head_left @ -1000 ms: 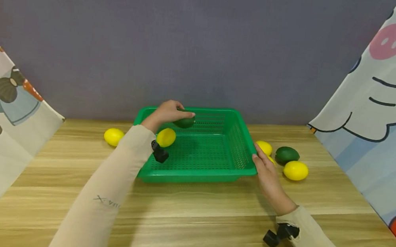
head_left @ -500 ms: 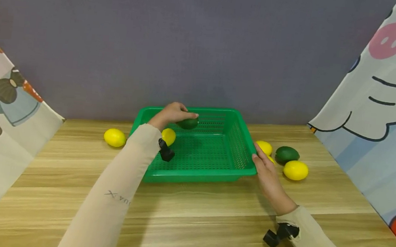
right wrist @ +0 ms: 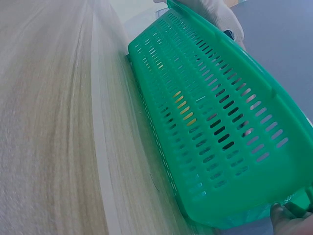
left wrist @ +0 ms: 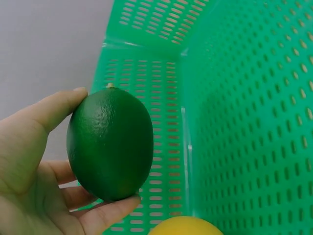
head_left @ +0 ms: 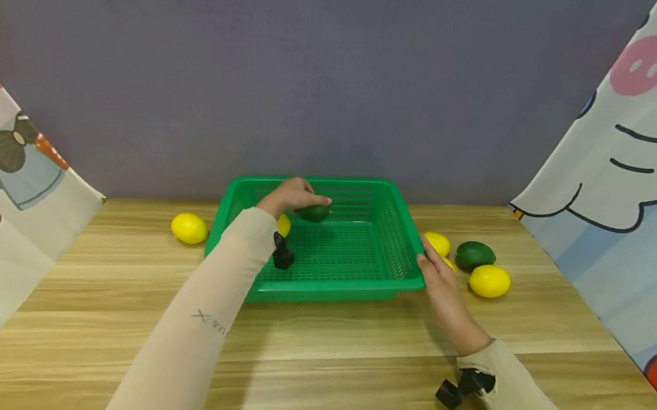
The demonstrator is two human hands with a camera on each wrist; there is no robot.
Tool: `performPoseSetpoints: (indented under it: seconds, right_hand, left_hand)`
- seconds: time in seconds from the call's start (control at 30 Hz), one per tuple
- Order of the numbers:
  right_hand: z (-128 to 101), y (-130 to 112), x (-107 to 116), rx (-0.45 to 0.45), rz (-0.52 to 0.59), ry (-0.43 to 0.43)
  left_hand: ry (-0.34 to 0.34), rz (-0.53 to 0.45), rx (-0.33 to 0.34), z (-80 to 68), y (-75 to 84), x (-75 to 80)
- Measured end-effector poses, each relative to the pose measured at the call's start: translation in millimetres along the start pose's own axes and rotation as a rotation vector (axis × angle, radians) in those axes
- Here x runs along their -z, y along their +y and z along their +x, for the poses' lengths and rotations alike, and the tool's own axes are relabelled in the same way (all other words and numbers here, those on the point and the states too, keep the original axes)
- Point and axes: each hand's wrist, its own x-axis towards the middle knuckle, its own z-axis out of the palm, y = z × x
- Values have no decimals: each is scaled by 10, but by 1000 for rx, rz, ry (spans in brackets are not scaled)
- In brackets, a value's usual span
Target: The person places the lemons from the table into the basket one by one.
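My left hand (head_left: 295,196) grips a dark green lime (left wrist: 110,144) between thumb and fingers, inside the green plastic basket (head_left: 320,289). Seen from the left wrist, the lime's small pale stem points up and the slotted basket wall stands behind it. A yellow lemon (head_left: 283,225) lies in the basket, partly covered by the left wrist. My right hand (head_left: 442,288) holds the basket's right rim near its front corner, thumb on the rim. From the right wrist, the basket's slotted outer wall fills the middle, with the fingertips (right wrist: 283,218) at the rim.
One lemon (head_left: 189,228) lies on the wooden table (head_left: 324,369) left of the basket. Right of it are another lime (head_left: 475,255), a lemon (head_left: 489,281) and more lemons (head_left: 436,244) partly behind the right hand. A grey partition (head_left: 341,74) stands close behind the basket.
My left hand has moved right and lowered the lime further into the basket. Its wrist now covers more of the lemon inside. The right hand stays at the rim.
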Motion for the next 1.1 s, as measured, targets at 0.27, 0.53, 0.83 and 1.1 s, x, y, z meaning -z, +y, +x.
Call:
performPoseSetpoints:
  seconds: [0.27,0.53,0.83,1.1]
  right_hand:
    - [-2,-5,0,1,-3,-4]
    - [-5,-14,2,3,6,4]
    - [9,14,8,-1,-18,11]
    - [13,25,13,-6,-16,13]
  left_hand:
    - [-27,68,-14,5,25,-114]
    - [-37,118,-29,39,-5,-155]
    - [-50,190,-19,73,-55,-195]
    - [-112,284,14,77,-59,-235]
